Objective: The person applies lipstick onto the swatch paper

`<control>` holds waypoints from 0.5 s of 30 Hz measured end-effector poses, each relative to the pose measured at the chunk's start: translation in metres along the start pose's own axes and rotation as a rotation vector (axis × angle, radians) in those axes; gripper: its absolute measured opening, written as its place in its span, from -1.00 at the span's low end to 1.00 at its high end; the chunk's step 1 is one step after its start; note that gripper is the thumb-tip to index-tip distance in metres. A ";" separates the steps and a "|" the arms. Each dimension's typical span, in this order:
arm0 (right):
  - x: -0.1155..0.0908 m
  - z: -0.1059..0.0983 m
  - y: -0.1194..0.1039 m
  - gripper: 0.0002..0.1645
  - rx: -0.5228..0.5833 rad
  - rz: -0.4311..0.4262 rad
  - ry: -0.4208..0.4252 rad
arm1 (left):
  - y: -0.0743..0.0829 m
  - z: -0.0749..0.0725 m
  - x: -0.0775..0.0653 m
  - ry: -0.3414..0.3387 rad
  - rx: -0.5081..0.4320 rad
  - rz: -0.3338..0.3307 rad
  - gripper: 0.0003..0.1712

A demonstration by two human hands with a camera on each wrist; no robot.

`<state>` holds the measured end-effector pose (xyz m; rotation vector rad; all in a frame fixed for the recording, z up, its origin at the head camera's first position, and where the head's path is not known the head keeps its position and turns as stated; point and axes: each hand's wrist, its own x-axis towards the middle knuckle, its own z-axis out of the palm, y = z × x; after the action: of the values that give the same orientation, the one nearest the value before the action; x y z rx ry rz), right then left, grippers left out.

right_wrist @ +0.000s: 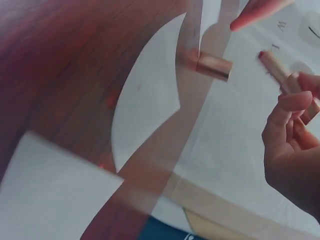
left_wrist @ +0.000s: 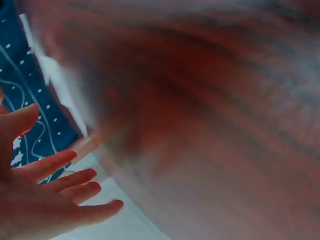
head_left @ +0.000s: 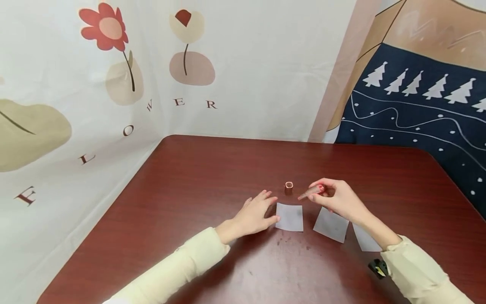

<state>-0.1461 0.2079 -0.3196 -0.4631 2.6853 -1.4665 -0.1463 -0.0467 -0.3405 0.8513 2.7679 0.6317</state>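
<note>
Uncapping looks done: my right hand [head_left: 339, 198] pinches the slim tube [head_left: 306, 194], perhaps a lipstick, above the desk [head_left: 212, 169]. Its cap [head_left: 289, 188] stands apart, toward the far edge from the left paper [head_left: 290, 218], not yet refitted. My left hand [head_left: 259, 214], fingers spread wide, is at that paper's left edge.

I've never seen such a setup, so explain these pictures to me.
There is no machine, just a person's bare left hand and right hand. The wide picture comes from a camera on the head; the others from cameras on the left and right wrists. On the reddish-brown table lie three white sheets of paper. Beyond them stands a copper-coloured cap, open on top. The right hand pinches a slim tube, likely a lipstick. The left hand, empty, spreads its fingers beside the leftmost sheet.
</note>
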 end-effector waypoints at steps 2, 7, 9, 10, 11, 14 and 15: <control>0.006 0.008 0.001 -0.74 -0.064 -0.041 0.015 | -0.003 0.006 0.001 -0.053 0.072 -0.023 -0.28; 0.016 0.027 0.006 -0.86 -0.190 -0.157 0.029 | -0.004 0.013 0.004 -0.144 0.177 -0.066 -0.23; 0.018 0.033 0.008 -0.86 -0.189 -0.166 0.008 | -0.004 0.013 0.004 -0.178 0.194 -0.092 -0.22; 0.019 0.035 0.008 -0.85 -0.189 -0.168 0.000 | -0.004 0.013 0.004 -0.196 0.203 -0.104 -0.21; 0.020 0.036 0.009 -0.85 -0.192 -0.168 -0.004 | -0.005 0.013 0.004 -0.212 0.215 -0.116 -0.20; 0.022 0.038 0.010 -0.85 -0.205 -0.173 -0.009 | -0.005 0.013 0.004 -0.261 0.246 -0.141 -0.19; 0.022 0.039 0.010 -0.85 -0.215 -0.181 -0.004 | -0.005 0.013 0.004 -0.269 0.252 -0.147 -0.19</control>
<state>-0.1625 0.1751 -0.3465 -0.7378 2.8782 -1.2132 -0.1484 -0.0433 -0.3545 0.7085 2.6615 0.1324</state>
